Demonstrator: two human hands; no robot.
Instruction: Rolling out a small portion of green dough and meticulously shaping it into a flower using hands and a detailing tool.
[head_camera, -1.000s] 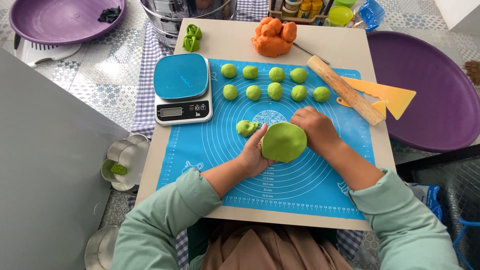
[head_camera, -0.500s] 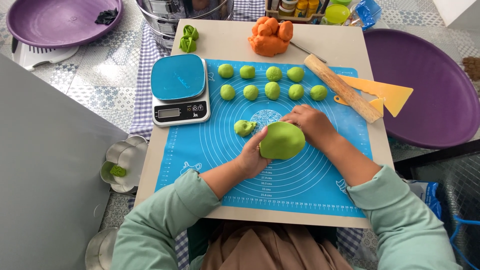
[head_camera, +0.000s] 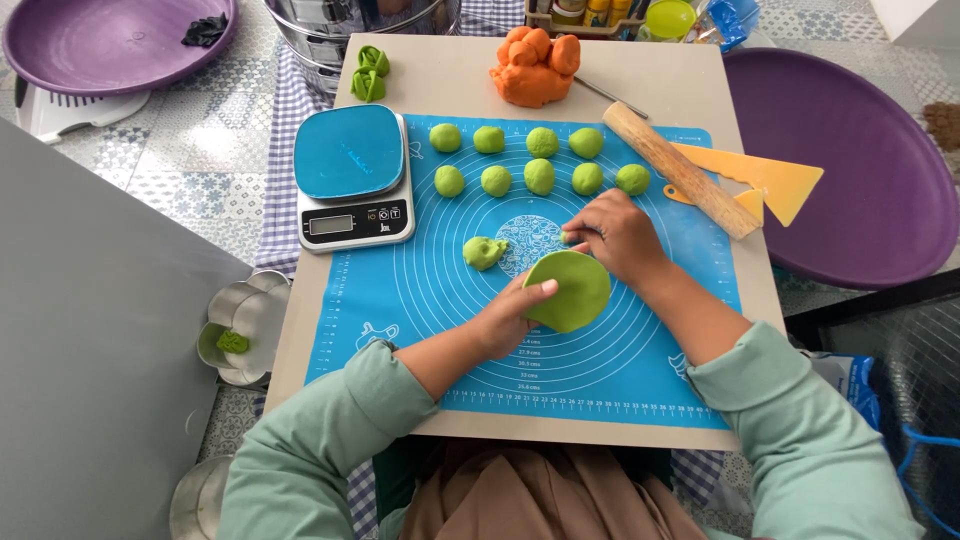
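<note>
On a blue mat (head_camera: 420, 300), a small dough scrap (head_camera: 484, 252) lies left of the hands. The left hand (head_camera: 505, 318) cups a big green dough lump (head_camera: 568, 290); the right hand (head_camera: 618, 236), fingers curled shut, pinches its far edge.

A large, smooth green dough lump (head_camera: 568, 290) sits raised at the blue mat's (head_camera: 620, 350) centre; a small torn piece (head_camera: 484, 252) lies at its ten o'clock.

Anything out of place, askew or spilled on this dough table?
Mostly tidy. One ragged green dough scrap lies apart from the nine neat balls, left of the big green dough that both hands hold. The rolling pin lies diagonally over the blue mat's corner.
</note>
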